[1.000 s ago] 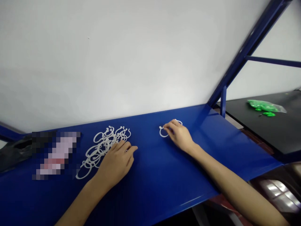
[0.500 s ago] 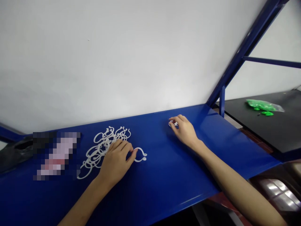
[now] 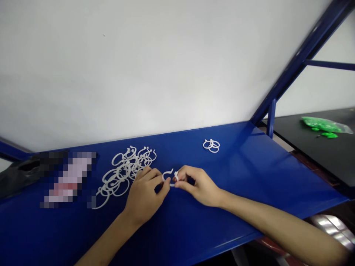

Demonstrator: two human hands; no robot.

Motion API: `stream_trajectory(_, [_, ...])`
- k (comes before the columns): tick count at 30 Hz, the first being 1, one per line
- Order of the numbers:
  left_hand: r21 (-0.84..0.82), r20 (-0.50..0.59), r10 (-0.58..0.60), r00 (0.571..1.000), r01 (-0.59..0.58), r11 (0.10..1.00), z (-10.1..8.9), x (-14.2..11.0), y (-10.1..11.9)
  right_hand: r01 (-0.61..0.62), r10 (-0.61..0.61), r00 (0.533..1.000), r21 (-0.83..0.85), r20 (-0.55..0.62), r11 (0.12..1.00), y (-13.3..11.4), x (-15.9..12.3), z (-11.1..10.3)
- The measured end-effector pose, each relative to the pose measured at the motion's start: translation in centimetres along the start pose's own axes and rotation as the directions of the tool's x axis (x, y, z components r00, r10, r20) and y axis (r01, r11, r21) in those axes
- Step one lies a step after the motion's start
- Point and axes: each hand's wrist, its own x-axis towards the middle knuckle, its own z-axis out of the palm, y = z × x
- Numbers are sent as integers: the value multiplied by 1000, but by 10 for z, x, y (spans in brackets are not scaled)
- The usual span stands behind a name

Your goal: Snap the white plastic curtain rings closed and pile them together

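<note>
Both hands meet over the middle of a blue metal shelf [image 3: 210, 207]. My left hand [image 3: 145, 195] and my right hand [image 3: 195, 186] pinch one open white plastic ring [image 3: 168, 177] between their fingertips, one hand on each end. Just left of my left hand lies a loose pile of several white rings [image 3: 124, 171]. A small stack of closed white rings [image 3: 211, 145] lies farther back and to the right, apart from both hands.
A white wall rises right behind the shelf. A blue slanted frame post [image 3: 294, 62] stands at the right. Beyond it a black surface [image 3: 310, 147] carries a bag of green parts [image 3: 323, 125]. A blurred patch [image 3: 68, 179] and a dark object [image 3: 16, 175] lie at the left.
My right hand left the small ring stack at the back right and came to the middle. My left hand drew one ring from the pile, and both hands now pinch it.
</note>
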Motion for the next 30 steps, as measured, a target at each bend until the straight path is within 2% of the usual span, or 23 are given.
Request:
stream_trajectory(2, [-42, -42, -23, 999, 21, 999, 1, 0, 0, -64, 69, 996, 73, -58, 995, -1, 1, -3])
stream_trajectory(4, [-129, -38, -35, 999, 29, 991, 1, 0, 1, -61, 67, 994, 71, -88, 996, -2, 1, -4])
stream_trajectory(7, [-288, 35, -71, 997, 78, 955, 0, 0, 2, 23, -25, 993, -21, -116, 1000, -3, 1, -5])
stream_trajectory(11, [-369, 61, -95, 994, 111, 923, -2, 0, 4, 141, -146, 986, -71, -84, 988, -2, -1, -6])
stream_trajectory(14, [-372, 15, -43, 999, 46, 927, -4, 0, 4, 198, -200, 979, -65, -27, 978, -2, -4, -5])
stream_trajectory(17, [-350, -75, 49, 996, -72, 934, -4, 0, 4, 217, -216, 976, -70, 23, 974, -3, -7, -3])
stream_trajectory(23, [-224, -184, 228, 956, -267, 937, -2, -1, 0, 234, -230, 972, -120, 50, 965, -5, -11, -1])
stream_trajectory(27, [-166, -195, 273, 942, -306, 937, 0, -1, -2, 232, -226, 972, -153, 57, 961, -4, -10, -2])
stream_trajectory(30, [-170, -181, 222, 958, -252, 953, 1, 0, 0, 228, -226, 974, -177, 28, 958, -1, -7, -2])
